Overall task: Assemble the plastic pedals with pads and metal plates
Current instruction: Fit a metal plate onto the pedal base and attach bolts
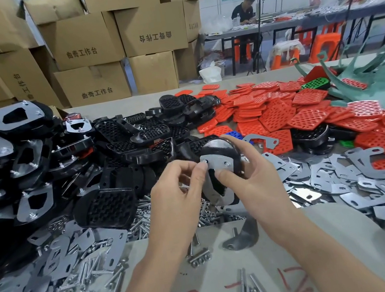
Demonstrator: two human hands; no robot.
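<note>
Pedal (pixel 216 145) up off the table (pixel 230 261), black plastic, held at the middle of the view with its underside facing us. A metal plate (pixel 216 166) sits flat against it. The right hand (pixel 252 181) wraps round the pedal's right edge, thumb pressed onto the plate. The left hand (pixel 175 189) comes in from the other side, thumb and forefinger pinched at the plate's upper-left hole on a small fastener (pixel 204 162). It could be a nut, but it is too tiny to call.

Below lie loose bolts (pixel 100 274). Bare black pedals (pixel 134 135) are heaped behind, red pads (pixel 277 112) spread to the right, and loose plates (pixel 329 174) are scattered just beside the right wrist. Plated pedals (pixel 9 139) are stacked at the far left.
</note>
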